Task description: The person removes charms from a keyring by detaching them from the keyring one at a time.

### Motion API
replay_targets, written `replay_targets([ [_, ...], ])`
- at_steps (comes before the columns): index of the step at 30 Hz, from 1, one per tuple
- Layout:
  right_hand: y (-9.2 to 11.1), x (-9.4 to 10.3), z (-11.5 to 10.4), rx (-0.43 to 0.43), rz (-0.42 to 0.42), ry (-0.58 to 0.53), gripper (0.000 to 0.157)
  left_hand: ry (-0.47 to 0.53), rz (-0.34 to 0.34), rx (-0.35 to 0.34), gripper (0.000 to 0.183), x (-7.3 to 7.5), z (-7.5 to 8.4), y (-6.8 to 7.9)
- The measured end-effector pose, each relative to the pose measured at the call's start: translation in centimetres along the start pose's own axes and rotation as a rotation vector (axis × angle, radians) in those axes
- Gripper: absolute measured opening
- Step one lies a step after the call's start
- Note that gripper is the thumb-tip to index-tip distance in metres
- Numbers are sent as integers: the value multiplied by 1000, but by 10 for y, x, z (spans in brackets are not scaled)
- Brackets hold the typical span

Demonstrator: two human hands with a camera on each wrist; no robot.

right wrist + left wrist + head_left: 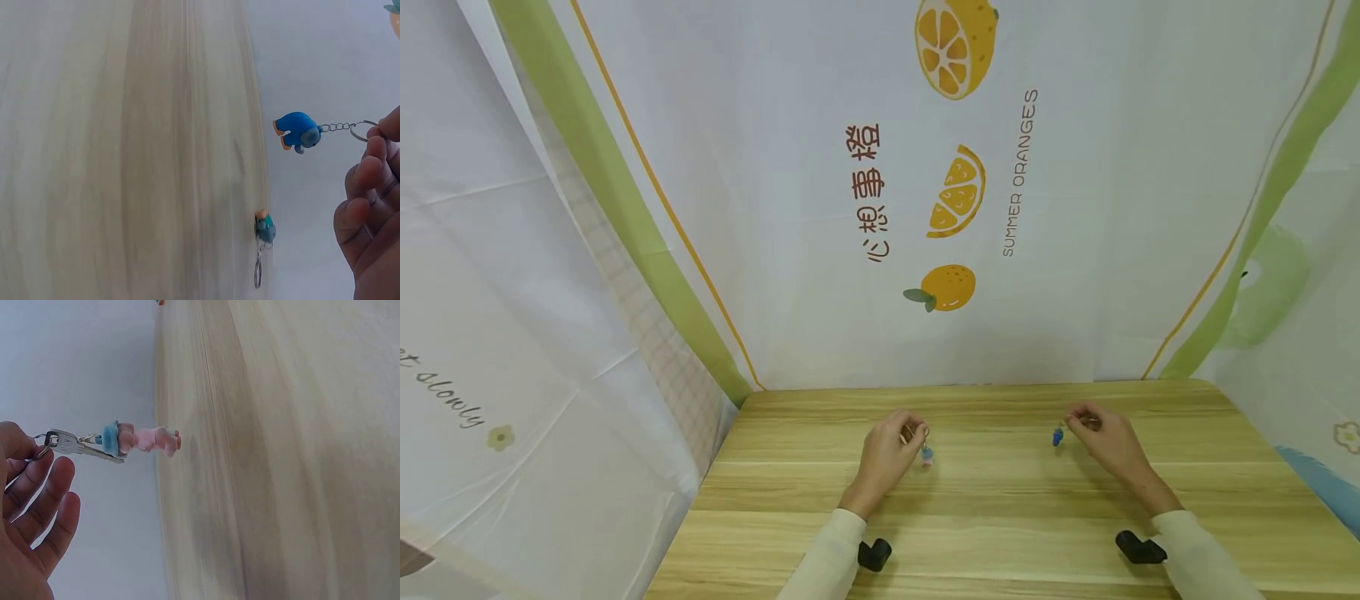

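Note:
My left hand [889, 450] pinches a metal key ring [42, 450] between thumb and forefinger. From that ring hang silver keys [65, 442] and a small pink figure [147, 439] with a blue hat, held over the tabletop. On the other side, my right hand [1108, 443] pinches the ring of a keychain [361, 131] in the same way. A blue elephant figure [299, 130] with orange feet dangles from its short chain. Another keychain [265, 228], a green and grey figure with its own metal ring, lies near the right hand on the wooden table.
The wooden table [985, 533] ends at a white cloth backdrop [805, 317] printed with oranges. Cloth [550, 275] hangs at the left side too. Black wrist mounts [874, 554] stick out inward from both sleeves.

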State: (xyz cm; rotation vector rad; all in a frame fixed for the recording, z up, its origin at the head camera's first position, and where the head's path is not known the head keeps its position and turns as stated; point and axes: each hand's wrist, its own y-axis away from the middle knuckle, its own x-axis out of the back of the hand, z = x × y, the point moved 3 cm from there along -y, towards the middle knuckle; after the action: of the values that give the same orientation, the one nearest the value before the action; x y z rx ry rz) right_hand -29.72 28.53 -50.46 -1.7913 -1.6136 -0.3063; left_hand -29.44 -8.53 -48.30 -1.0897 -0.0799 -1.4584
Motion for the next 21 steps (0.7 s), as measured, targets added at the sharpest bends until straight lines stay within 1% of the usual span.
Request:
replay_targets([
  [7,2,9,11,3,20,55,23,5,-4,4,6,1,0,0],
  [15,5,17,20,-15,20,84,22,10,-15,4,6,1,0,1],
  [21,7,20,27,-34,19,92,22,6,-13,-8,6,1,1,1],
])
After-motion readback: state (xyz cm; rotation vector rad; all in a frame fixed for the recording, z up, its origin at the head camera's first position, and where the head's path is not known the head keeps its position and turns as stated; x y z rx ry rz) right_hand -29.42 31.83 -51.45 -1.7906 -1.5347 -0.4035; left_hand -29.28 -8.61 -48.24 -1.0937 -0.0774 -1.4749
